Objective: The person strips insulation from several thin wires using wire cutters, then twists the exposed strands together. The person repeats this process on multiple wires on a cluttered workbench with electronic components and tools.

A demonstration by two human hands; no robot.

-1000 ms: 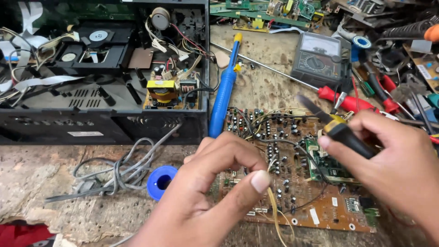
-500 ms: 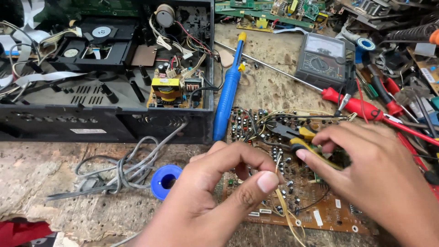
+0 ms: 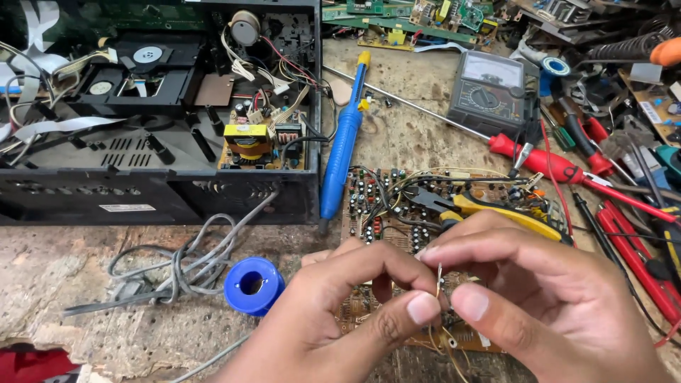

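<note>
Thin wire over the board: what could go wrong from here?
1. Both hands, left hand and right hand, pinch the thin wire at the fingertips; it could slip or kink.
2. The yellow-handled pliers lie on the circuit board beside the right hand; a nudge might scrape components.
3. The loose wire ends hanging over the board may snag on parts.

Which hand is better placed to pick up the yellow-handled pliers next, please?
Probably the right hand: the pliers lie on the circuit board just beyond its knuckles. The left hand is farther away. Both pinch a thin wire.
</note>
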